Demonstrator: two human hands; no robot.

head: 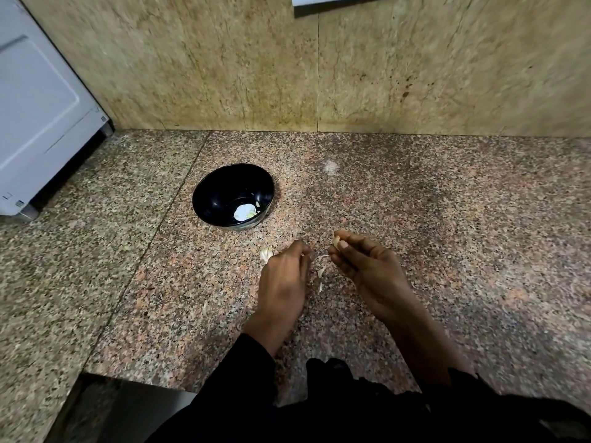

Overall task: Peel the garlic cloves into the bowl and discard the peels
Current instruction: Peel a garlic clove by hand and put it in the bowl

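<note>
The granite countertop is filling most of the view, with a white appliance standing at its 10 o'clock corner. The black bowl is sitting at 11 o'clock from the hands, well apart from them, and is holding pale peeled garlic at its bottom.

The left hand is resting knuckles-up on the counter, fingers curled downward; whether it is pinching anything cannot be told. The right hand is pinching a garlic clove between thumb and fingertips, at 12 o'clock of that hand.

A remaining garlic cluster is lying just beside the left hand at its 10 o'clock. Loose peels are lying between the two hands.

Handling judgement: the clove is light, firm and probably slightly slippery once bared (skin papery, tearing easily). Gripping across its flat sides and lifting skin from the root end is appearing advisable. Peels are nearly weightless, so gathering them by pinching or sweeping is likely working best.
</note>
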